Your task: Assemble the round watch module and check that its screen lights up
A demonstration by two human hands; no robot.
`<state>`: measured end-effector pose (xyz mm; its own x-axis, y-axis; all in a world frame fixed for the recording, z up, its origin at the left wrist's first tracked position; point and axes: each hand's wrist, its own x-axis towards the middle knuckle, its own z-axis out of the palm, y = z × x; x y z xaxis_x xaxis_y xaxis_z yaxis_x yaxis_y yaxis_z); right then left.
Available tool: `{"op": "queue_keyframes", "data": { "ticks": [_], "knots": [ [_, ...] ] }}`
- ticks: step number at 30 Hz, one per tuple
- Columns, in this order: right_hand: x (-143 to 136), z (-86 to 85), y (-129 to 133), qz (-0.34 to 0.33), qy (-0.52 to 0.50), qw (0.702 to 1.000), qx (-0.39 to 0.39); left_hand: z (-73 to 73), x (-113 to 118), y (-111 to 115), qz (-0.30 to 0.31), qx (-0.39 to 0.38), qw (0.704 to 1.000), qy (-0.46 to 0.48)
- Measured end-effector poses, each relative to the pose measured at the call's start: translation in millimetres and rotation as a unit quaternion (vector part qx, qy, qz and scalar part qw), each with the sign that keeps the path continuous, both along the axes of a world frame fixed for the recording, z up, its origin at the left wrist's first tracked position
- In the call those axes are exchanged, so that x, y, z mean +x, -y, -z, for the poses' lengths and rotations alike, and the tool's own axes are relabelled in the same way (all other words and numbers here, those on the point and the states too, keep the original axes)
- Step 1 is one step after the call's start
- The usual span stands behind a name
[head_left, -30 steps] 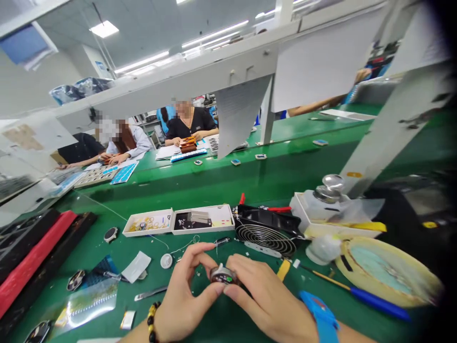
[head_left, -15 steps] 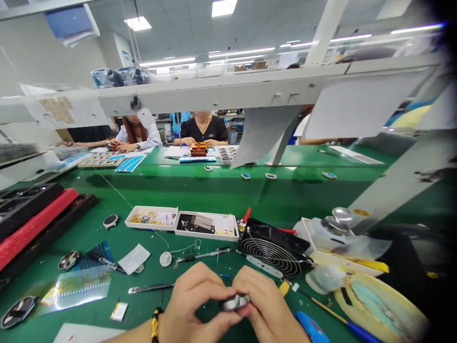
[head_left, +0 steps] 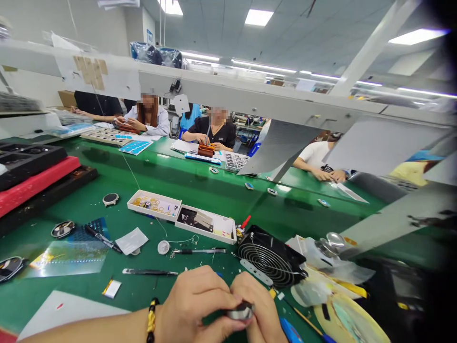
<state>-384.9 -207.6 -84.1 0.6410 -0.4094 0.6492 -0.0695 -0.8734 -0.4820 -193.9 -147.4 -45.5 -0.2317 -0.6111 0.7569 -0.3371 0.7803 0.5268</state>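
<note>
At the lower left of the frame a white battery (head_left: 113, 288) lay on the green bench (head_left: 82, 190), and right of it, at centre left, tweezers (head_left: 150, 272) lay nearly level, their right end close to the left hand (head_left: 194, 302). That hand's thumb and forefinger were narrowed on a small metal case (head_left: 240, 312) at the lower centre, the case just right of those fingertips, its long axis running across the frame, right end slightly raised. The right hand (head_left: 262, 305) met that end with curled fingers, partly hidden; both hands touched it, neither nearer. Farther right stood a black fan (head_left: 273, 257).
</note>
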Motion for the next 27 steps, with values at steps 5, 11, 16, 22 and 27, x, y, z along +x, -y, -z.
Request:
{"op": "queue_keyframes", "data": {
  "ticks": [5, 11, 16, 22, 27],
  "knots": [
    [2.3, -0.7, -2.8, 0.004, 0.003, 1.000, 0.002, -4.4, 0.6, -0.6, 0.001, 0.004, 1.000, 0.001],
    [0.6, -1.9, -4.3, 0.003, -0.006, 1.000, 0.004, -5.5, 1.7, -0.5, 0.013, 0.008, 1.000, 0.010],
    [1.8, -4.6, -1.9, 0.026, -0.002, 0.999, 0.023, -0.3, 3.2, 2.5, 0.017, 0.106, 0.994, -0.028],
    [-0.5, -5.5, 1.0, 0.009, -0.035, 0.988, 0.153, 13.9, 5.2, 12.9, 0.021, 0.274, 0.958, -0.084],
    [-4.5, -5.0, 6.9, -0.028, -0.061, 0.969, 0.240, 15.0, 9.4, 16.4, 0.050, 0.267, 0.960, -0.063]
  ]
}}
